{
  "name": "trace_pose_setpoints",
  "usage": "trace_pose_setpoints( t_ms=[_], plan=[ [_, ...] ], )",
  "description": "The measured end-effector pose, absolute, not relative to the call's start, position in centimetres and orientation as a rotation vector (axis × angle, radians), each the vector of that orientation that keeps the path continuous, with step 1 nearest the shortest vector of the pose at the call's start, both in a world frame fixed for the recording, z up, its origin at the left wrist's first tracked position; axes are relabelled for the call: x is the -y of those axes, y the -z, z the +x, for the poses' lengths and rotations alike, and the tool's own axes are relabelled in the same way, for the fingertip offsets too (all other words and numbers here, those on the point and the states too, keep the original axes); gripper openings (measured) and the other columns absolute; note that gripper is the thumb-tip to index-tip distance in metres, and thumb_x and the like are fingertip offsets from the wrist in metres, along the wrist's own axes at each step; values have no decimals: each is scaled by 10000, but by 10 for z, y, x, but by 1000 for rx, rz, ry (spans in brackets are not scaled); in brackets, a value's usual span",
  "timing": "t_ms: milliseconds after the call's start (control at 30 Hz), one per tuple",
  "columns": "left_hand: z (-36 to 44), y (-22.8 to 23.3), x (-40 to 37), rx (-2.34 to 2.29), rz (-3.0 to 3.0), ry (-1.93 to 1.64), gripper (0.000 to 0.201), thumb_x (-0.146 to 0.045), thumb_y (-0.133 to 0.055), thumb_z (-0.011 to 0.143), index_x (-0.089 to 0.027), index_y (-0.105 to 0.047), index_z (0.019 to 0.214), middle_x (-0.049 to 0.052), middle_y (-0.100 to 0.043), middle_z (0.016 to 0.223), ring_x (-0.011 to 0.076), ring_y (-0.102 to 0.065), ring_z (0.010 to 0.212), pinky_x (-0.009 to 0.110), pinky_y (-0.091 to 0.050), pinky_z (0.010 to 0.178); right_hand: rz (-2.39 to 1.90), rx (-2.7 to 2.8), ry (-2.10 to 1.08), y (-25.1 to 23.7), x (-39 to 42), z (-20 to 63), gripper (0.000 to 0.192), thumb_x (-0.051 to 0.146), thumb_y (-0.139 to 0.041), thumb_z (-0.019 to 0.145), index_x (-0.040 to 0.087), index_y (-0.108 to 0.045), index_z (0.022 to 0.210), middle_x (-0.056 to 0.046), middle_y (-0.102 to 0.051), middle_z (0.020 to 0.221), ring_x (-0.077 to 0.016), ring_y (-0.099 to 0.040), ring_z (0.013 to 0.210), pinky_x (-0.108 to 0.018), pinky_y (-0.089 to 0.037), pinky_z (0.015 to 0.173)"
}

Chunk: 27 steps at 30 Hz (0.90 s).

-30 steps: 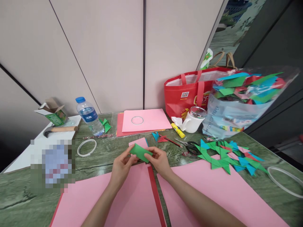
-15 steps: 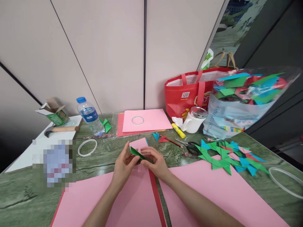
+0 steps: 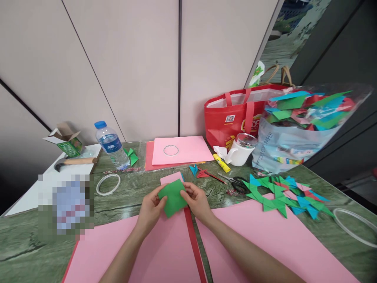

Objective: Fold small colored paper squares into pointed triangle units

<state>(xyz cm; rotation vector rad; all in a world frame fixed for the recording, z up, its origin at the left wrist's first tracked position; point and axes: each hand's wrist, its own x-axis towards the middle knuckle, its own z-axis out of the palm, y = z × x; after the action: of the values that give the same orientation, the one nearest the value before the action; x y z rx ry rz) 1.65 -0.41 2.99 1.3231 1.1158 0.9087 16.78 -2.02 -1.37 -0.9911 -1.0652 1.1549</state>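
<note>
Two hands, the left hand (image 3: 150, 210) and right hand (image 3: 198, 201), pinch opposite edges of the green paper square (image 3: 173, 197) just above the pink sheet (image 3: 165, 251), so uneven pull could probably skew a crease or tear the thin paper.

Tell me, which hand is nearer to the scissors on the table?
Right. The right hand is beside the green paper, closer to the scissors lying to its right. The left hand holds the paper's other edge, farther away.
</note>
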Motion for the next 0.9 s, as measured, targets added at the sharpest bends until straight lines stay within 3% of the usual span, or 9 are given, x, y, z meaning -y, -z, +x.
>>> trace_pose_setpoints(
  t_ms=[100, 167, 267, 433, 600, 700, 800, 900],
  plan=[
    [15, -32, 3, -1110, 1283, -889, 431, -313, -614, 643, -134, -599, 1035, 63, -683, 810, 202, -613, 722, 273, -478, 600, -992, 992, -1146, 18, 18, 170, 275, 285, -605, 687, 222, -503, 934, -7, -622, 810, -131, -588, 635, -229, -461, 549],
    [12, -32, 2, -1103, 1242, -888, 443, -326, -637, 624, -130, -605, 1020, 67, -684, 795, 197, -610, 701, 269, -474, 583, -1016, 1021, -1132, 21, 17, 172, 165, 296, -590, 701, 207, -562, 837, -11, -618, 834, -135, -587, 667, -225, -454, 557],
    [6, -30, -2, -1091, 1155, -898, 467, -335, -660, 604, -131, -597, 1020, 73, -685, 801, 188, -611, 677, 274, -477, 578, -1015, 1103, -1192, 20, 16, 174, 192, 327, -510, 766, 190, -642, 737, -32, -618, 922, -164, -590, 781, -256, -468, 619],
    [-3, -26, -8, -1080, 1076, -884, 466, -312, -665, 609, -140, -588, 1035, 66, -686, 793, 175, -614, 642, 275, -478, 560, -776, 1311, -1343, 9, 20, 174, 228, 276, -628, 683, 234, -655, 905, -38, -536, 1095, -193, -533, 1001, -316, -444, 825],
    [-2, -27, -7, -1073, 1112, -873, 395, -287, -666, 609, -152, -625, 978, 44, -686, 753, 151, -602, 601, 242, -464, 535, -824, 1333, -1330, 3, 22, 173, 300, 261, -731, 561, 219, -675, 852, -48, -549, 1039, -200, -535, 983, -308, -456, 810],
    [2, -30, -4, -1011, 1136, -825, 359, -306, -654, 638, -142, -630, 957, 50, -683, 759, 166, -607, 625, 263, -477, 563, -897, 1263, -1246, 4, 21, 174, 183, 277, -722, 575, 198, -685, 736, -36, -593, 922, -187, -565, 892, -299, -456, 777],
    [7, -36, 1, -898, 1148, -776, 383, -394, -574, 712, -137, -613, 995, 80, -677, 849, 205, -615, 751, 316, -484, 667, -979, 1191, -1129, 7, 19, 175, 142, 300, -668, 640, 170, -643, 589, -24, -602, 786, -164, -573, 765, -282, -458, 708],
    [12, -41, 6, -760, 1186, -798, 476, -465, -548, 711, -152, -569, 1070, 111, -630, 1013, 243, -579, 911, 343, -474, 741, -1010, 1073, -1107, 11, 18, 175, 167, 304, -669, 637, 162, -583, 624, -3, -573, 679, -144, -555, 650, -276, -469, 622]
  ],
)
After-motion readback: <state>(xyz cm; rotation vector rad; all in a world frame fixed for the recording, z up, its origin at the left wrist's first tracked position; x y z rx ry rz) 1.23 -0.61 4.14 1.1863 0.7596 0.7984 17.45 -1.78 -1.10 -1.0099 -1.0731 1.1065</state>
